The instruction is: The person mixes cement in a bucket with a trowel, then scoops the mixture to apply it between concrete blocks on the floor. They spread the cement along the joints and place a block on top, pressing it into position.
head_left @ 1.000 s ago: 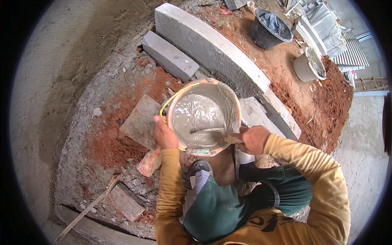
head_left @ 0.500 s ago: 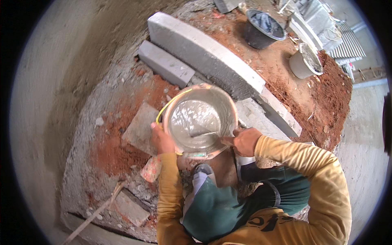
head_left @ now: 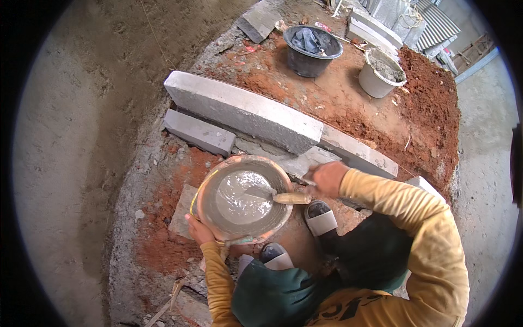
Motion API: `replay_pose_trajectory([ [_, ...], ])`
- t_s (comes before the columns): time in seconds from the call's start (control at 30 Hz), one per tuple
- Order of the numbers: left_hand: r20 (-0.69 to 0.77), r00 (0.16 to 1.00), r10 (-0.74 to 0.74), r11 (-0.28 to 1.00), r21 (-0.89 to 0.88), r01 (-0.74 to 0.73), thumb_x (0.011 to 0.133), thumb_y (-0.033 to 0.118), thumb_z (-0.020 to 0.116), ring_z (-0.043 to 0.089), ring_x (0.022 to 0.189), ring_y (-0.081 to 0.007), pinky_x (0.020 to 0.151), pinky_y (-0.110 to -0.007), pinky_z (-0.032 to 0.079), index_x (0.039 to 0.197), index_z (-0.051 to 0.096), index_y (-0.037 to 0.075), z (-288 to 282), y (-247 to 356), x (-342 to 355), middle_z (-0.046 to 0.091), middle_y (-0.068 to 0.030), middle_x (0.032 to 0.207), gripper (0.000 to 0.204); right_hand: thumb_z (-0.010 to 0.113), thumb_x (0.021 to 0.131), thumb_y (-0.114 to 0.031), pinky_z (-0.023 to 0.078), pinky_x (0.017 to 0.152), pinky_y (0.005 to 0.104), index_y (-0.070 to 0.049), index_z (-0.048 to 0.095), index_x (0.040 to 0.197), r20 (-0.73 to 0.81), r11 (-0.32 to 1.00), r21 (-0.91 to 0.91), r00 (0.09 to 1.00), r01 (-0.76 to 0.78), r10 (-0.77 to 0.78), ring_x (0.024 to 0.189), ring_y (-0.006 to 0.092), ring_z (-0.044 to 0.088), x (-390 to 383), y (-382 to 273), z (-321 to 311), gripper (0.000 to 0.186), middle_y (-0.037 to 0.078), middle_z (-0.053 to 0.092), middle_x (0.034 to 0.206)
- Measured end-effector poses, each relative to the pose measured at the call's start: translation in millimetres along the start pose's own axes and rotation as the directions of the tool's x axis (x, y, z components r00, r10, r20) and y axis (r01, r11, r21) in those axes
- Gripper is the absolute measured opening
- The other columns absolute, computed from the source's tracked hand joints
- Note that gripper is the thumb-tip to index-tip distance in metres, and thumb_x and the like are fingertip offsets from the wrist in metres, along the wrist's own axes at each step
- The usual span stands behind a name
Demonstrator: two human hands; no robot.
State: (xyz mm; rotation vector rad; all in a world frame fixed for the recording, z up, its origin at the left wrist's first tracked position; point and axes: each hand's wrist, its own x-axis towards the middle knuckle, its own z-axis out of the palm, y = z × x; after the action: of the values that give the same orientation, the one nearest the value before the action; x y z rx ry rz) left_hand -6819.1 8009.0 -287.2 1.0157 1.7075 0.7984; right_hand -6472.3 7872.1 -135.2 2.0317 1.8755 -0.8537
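Observation:
A round bucket (head_left: 206,213) with an orange-pink rim and a thin yellow handle stands tilted before my feet. Wet grey cement mix (head_left: 239,210) lies inside it. My left hand (head_left: 199,229) is closed on the bucket's left rim, by the yellow handle. A trowel (head_left: 292,198) has its blade in the mix, and its pale wooden handle crosses the right rim. Just past the handle's end is my right hand (head_left: 328,179), fingers curled and blurred. Whether they touch or grip the handle is unclear.
Long grey concrete kerb blocks (head_left: 245,111) form a row beyond the bucket, with a shorter block (head_left: 199,132) alongside. Farther back stand a black tub (head_left: 309,61) holding dark cloth and a whitish bucket (head_left: 376,83) of grey material. Red soil (head_left: 430,120) is heaped at the right.
The view has shifted, so the kerb and tubs sit lower and farther left. My right hand, earlier gripping the trowel handle, is now at its end, leaving most of the handle uncovered.

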Motion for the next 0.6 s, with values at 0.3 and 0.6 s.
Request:
replay_pose_trajectory([
  [0.3,-0.163,0.969,0.185,0.972,-0.116,-0.205,0.1,0.035,0.041,0.057,0.091,-0.0177,0.078,-0.032,0.045,0.122,0.049,-0.002,-82,41,-51,0.059,-0.0142,0.113,0.044,0.054,0.08,-0.066,0.044,0.095,0.0436,0.004,0.047,0.131,-0.08,0.778,0.417,0.833,-0.47,0.547,0.11,0.0414,0.056,-9,107,21,0.087,0.032,0.055,0.119],
  [0.6,-0.158,0.876,0.456,0.842,-0.24,-0.482,0.098,0.036,0.043,0.059,0.093,-0.0207,0.078,-0.031,0.045,0.121,0.048,0.002,-86,142,-196,0.056,-0.0161,0.117,0.041,0.061,0.078,-0.06,0.033,0.106,0.0443,0.005,0.034,0.139,-0.508,0.86,0.354,0.697,-0.368,0.507,0.124,0.0401,0.043,73,88,18,0.093,0.028,0.044,0.134],
])
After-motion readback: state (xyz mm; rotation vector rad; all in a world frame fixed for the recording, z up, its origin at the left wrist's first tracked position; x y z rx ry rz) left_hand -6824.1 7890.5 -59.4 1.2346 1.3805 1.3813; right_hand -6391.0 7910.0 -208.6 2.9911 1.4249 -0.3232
